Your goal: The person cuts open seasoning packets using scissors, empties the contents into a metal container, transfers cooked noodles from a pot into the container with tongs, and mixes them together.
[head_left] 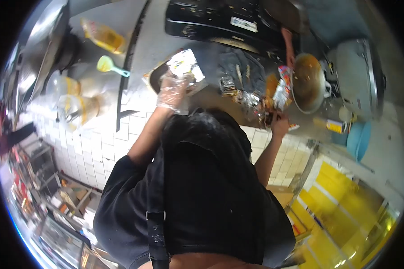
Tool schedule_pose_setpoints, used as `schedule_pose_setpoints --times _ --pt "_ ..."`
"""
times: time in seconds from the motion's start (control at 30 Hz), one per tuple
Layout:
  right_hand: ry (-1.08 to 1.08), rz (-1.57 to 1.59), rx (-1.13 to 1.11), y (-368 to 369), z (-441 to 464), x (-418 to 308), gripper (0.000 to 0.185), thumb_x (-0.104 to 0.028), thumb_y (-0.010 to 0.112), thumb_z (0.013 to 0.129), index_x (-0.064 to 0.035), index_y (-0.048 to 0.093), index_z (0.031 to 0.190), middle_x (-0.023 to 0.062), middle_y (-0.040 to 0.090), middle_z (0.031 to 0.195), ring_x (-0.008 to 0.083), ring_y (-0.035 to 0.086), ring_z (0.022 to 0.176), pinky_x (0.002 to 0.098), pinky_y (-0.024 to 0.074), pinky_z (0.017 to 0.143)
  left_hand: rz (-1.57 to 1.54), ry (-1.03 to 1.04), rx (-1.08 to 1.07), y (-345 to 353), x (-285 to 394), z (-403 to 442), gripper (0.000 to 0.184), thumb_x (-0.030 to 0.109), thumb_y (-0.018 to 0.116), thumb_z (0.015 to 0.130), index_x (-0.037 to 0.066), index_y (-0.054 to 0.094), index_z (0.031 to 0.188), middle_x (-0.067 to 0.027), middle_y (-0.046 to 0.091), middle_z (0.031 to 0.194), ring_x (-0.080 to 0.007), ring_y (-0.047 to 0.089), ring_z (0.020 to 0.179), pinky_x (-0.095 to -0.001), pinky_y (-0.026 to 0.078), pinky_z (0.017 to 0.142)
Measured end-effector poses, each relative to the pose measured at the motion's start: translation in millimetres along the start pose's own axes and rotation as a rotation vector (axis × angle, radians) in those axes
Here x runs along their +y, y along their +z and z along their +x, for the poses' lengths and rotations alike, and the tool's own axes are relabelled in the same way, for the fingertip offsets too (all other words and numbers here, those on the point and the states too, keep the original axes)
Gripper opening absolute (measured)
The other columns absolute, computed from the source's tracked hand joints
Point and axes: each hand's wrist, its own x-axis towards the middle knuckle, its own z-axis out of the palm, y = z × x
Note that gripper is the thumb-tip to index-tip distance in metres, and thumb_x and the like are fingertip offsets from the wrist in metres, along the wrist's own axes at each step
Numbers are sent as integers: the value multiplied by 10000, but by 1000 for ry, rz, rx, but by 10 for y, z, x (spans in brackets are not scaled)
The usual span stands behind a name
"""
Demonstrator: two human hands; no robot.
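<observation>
My left hand [173, 92], in a clear plastic glove, reaches over a shallow tray [155, 80] on the metal counter. Its fingertips meet a shiny foil sheet [184, 62] lying across that tray; glare and the glove hide how they are bent. On the other side, my bare right hand [280, 124] is closed at the counter's front edge, beside a heap of foil and plastic wrappers [251, 98]. What its fingers hold is too small to make out. Just above that hand stands a silvery packet with a red and blue top [282, 89].
A black stove [211, 22] sits at the back. To the right are a stained pan [307, 83], a yellow box [335, 126] and a blue basin [358, 140]. A grey cloth [242, 69] lies mid-counter. At left are an oil bottle [104, 36], a pale green scoop [107, 65] and clear tubs [78, 110].
</observation>
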Motion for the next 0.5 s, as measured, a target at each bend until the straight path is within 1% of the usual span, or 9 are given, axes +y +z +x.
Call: schedule_pose_setpoints --times 0.03,0.07,0.1,0.13,0.17,0.2,0.23,0.4,0.5 --pt "104 -34 -39 -132 -88 -189 275 -295 647 824 -147 677 1054 118 707 964 345 669 915 442 518 794 -103 -36 -11 7 46 -23 454 129 662 898 110 466 1307 -42 586 1150 -160 571 1082 -333 549 843" --pt "64 34 -78 -150 -134 -178 372 -358 654 820 -206 630 1159 172 682 983 392 662 907 484 526 759 -212 -67 -25 22 89 -29 474 116 666 894 115 456 1320 -46 585 1156 -170 569 1095 -349 551 853" --pt "69 -36 -36 -84 -127 -146 362 -355 631 815 -172 649 1127 169 690 933 394 665 878 488 526 744 -287 28 -68 -28 -21 -7 468 83 658 896 127 457 1316 -46 567 1175 -183 570 1097 -360 564 845" --pt "63 -142 -71 -12 -98 -17 352 -349 620 810 -118 674 1070 162 695 885 382 671 854 489 522 717 -181 -58 -78 -107 -113 52 538 125 671 875 126 430 1356 -96 536 1270 -274 531 1163 -457 516 935" --pt "64 -132 -247 129 -10 275 335 -269 688 786 -55 667 1043 141 709 856 323 680 755 459 527 696 -117 -37 -54 -137 -101 38 521 151 660 884 119 433 1351 -95 549 1246 -263 540 1135 -441 512 925" --pt "-385 227 45 295 51 320 461 -345 757 750 -34 660 1077 132 696 742 290 662 631 454 532 619 -78 20 -27 -129 -92 -47 505 178 649 893 112 435 1346 -93 562 1222 -252 549 1106 -425 508 916" --pt "-427 261 38 316 109 249 461 -348 755 753 -35 660 1078 134 697 749 291 663 639 453 532 623 -52 80 -5 -144 -72 -82 493 204 638 902 105 438 1341 -92 576 1199 -241 559 1077 -410 504 906" --pt "-203 0 -127 381 477 -744 464 -364 741 764 -38 664 1086 144 698 787 295 667 677 447 530 645 -85 272 52 -75 67 -148 474 336 584 948 69 451 1317 -84 642 1081 -186 604 935 -332 485 858" --pt "-197 -46 -146 383 553 -1017 467 -374 733 771 -40 666 1090 150 699 809 298 669 700 444 530 658 -168 312 12 -139 71 -147 419 235 592 939 57 443 1289 -51 636 1059 -143 570 935 -309 479 833"
